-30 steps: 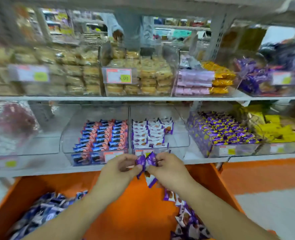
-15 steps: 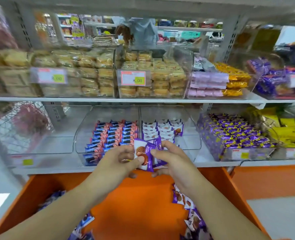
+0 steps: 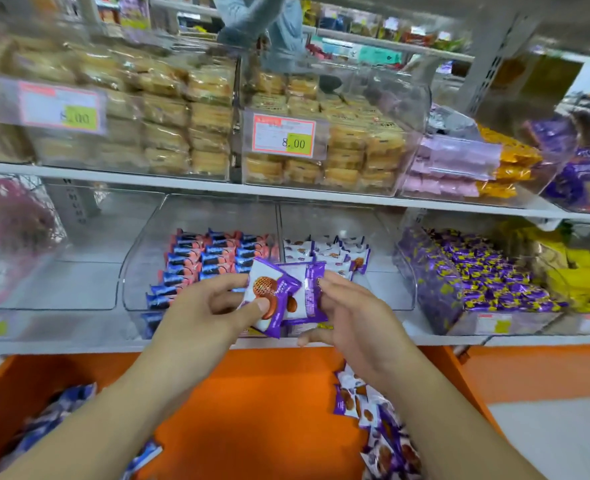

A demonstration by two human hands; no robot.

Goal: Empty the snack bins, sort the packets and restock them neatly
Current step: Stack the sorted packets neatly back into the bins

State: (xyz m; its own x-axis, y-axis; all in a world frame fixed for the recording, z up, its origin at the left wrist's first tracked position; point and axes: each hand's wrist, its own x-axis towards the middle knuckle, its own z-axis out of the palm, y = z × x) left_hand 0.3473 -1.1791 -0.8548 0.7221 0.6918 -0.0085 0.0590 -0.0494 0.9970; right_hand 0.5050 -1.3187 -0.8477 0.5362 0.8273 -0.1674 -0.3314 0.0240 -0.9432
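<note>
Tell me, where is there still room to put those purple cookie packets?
The right compartment has bare floor in front of and beside its white-and-purple rows. The orange bin's middle is bare between two loose piles. The blue-and-red rows and purple candy bin are crowded.

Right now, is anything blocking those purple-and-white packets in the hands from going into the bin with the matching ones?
Nothing visible blocks them. Both hands, left and right, hold the packets just in front of the clear bin, whose open top and bare front floor are reachable.

Left hand in a thumb-and-finger grip; right hand likewise, fingers curled; forearms converging.
</note>
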